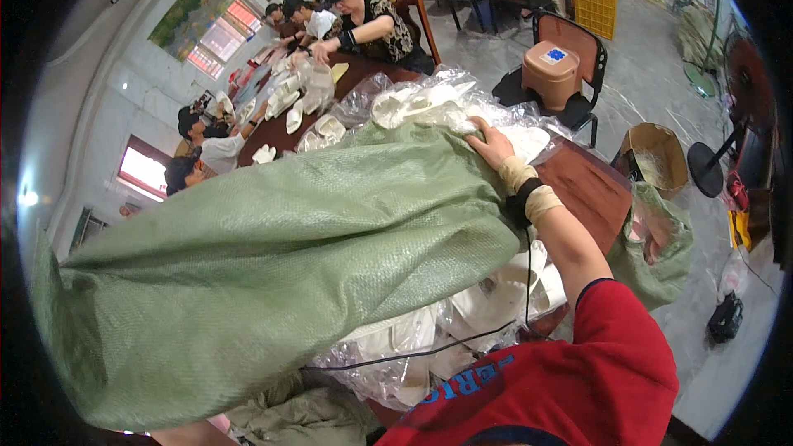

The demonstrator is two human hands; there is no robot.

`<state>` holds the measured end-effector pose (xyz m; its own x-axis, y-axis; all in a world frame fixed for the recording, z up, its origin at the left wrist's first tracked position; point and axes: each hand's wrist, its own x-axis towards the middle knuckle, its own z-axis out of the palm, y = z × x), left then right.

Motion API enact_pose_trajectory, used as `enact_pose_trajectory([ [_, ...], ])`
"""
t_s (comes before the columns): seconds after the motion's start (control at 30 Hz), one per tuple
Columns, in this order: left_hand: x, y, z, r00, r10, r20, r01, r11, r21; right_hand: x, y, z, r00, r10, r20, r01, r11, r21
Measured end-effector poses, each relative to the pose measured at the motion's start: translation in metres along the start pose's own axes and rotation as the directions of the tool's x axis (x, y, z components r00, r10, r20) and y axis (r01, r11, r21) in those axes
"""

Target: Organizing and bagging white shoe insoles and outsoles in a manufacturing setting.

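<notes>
A big green woven sack (273,256) stretches from the left across the table in front of me. My right hand (493,146), with a tan wrap and black band at the wrist, is closed on the sack's edge at its far right end. White slippers (425,101) in clear plastic bags lie against that end, just past my fingers. More bagged white slippers (487,301) show below the sack, near my body. Only part of my left forearm (194,434) appears at the lower edge; the sack covers that hand.
A dark cable (413,355) runs over the near bags. People (376,29) work along the table (578,190) at the far left. To the right are a chair (591,41) bearing a brown stool (551,74), a cardboard box (657,153), another green sack (661,248) and a standing fan (709,167).
</notes>
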<state>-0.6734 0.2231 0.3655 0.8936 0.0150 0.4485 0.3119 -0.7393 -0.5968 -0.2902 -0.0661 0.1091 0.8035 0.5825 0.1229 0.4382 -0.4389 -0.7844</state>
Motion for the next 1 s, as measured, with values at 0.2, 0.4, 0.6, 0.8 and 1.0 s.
enact_pose_trajectory([
  [0.2,-0.035,0.100,-0.007,0.985,0.156,0.070,-0.149,0.985,-0.087,0.005,0.019,-0.016,0.989,-0.146,-0.007,0.144,0.971,0.189],
  [0.4,-0.070,0.170,-0.043,0.982,0.152,0.111,-0.146,0.987,-0.061,0.006,0.024,0.005,0.989,-0.143,0.049,0.136,0.983,0.122],
  [0.6,-0.083,0.190,-0.046,0.947,0.073,0.313,0.071,0.902,-0.426,-0.006,0.032,0.004,0.974,-0.226,0.020,0.205,0.915,0.346],
  [0.8,-0.010,0.095,-0.126,0.965,-0.126,0.228,0.184,0.950,-0.254,0.008,0.045,-0.004,0.986,-0.086,0.143,-0.004,0.843,0.537],
  [1.0,-0.003,-0.014,-0.186,0.823,-0.564,-0.068,0.171,0.360,-0.917,-0.028,-0.015,-0.037,0.948,0.150,0.281,-0.283,0.801,0.528],
])
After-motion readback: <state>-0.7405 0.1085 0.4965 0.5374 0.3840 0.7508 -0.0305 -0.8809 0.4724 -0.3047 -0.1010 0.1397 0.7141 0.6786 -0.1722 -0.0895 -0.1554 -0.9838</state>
